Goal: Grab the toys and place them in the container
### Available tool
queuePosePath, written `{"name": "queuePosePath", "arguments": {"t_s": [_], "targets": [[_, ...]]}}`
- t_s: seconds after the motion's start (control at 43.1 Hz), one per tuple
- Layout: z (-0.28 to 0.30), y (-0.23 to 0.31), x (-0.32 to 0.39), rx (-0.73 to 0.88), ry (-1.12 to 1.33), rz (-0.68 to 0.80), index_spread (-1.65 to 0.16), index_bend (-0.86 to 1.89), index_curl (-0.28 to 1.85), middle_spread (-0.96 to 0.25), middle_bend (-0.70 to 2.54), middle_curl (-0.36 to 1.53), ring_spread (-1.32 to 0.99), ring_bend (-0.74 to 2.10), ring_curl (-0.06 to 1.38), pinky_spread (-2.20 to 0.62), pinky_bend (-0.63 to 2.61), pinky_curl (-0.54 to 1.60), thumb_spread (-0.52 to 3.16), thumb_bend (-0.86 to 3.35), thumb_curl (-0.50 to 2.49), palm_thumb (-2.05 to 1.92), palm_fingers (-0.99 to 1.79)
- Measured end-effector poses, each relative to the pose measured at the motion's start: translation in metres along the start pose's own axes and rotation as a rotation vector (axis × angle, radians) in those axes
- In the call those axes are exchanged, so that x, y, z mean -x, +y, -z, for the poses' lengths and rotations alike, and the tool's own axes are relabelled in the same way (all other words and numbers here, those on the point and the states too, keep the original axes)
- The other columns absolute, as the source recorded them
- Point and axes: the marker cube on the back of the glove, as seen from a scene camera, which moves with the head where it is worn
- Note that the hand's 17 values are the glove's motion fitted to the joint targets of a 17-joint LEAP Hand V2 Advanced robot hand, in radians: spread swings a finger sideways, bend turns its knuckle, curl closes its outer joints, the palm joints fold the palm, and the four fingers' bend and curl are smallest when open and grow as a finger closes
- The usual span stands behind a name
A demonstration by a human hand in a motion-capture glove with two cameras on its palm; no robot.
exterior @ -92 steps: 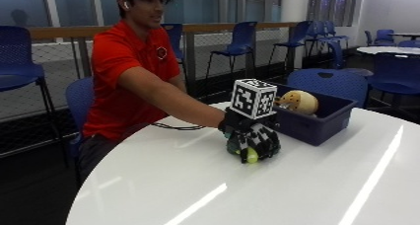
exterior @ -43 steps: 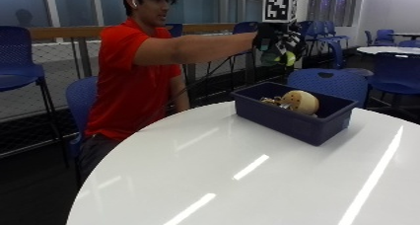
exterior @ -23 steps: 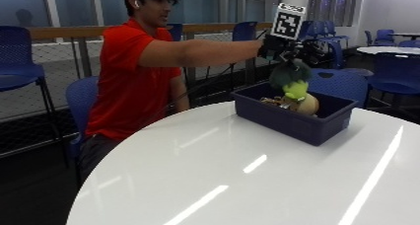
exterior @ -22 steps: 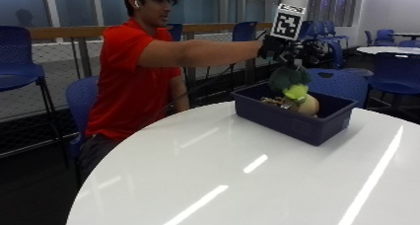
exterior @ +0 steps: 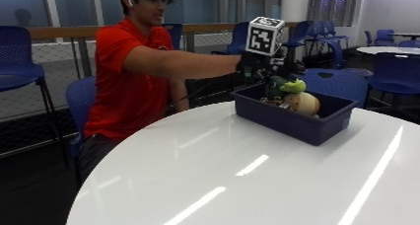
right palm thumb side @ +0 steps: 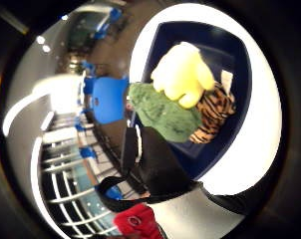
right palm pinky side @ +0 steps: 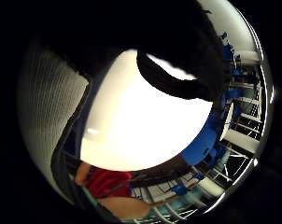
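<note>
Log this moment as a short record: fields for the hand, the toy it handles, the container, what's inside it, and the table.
hand: gloved right hand held out above the container, fingers round the top of the green toy
toy: green toy hanging low over the bin, touching or nearly touching the toys there
container: blue bin on the white table, near its far edge
contents: yellow toy and tiger-striped toy
table: round, no toys seen on it
</note>
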Motion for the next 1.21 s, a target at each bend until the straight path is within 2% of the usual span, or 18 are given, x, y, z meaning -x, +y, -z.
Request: {"name": "queuePosePath", "arguments": {"t_s": [0.186, 0.487, 0.603, 1.207], "targets": [[-0.015, 0.029, -0.055, 0.034, -0.139, -0.063, -0.29, 0.09, 0.28, -0.01, 0.11, 0.33, 0.02, 0.17, 0.35, 0.13, 1.13, 0.37, 1.14, -0.07, 0.42, -0.08, -0.28], [-0.046, 0.086, -0.124, -0.034, 0.012, -0.219, -0.29, 0.11, 0.23, -0.01, 0.12, 0.28, 0.03, 0.16, 0.33, 0.13, 1.08, 0.34, 1.17, -0.05, 0.34, -0.06, -0.26], [-0.056, 0.109, -0.138, -0.065, 0.057, -0.215, -0.29, 0.12, 0.23, -0.01, 0.12, 0.27, 0.03, 0.16, 0.32, 0.14, 1.05, 0.33, 1.18, -0.05, 0.32, -0.06, -0.25], [-0.084, 0.186, -0.188, -0.077, -0.046, -0.24, -0.34, 0.16, 0.26, -0.04, 0.13, 0.24, 0.01, 0.16, 0.27, 0.12, 0.93, 0.31, 1.22, -0.03, 0.27, -0.03, -0.17]]}}
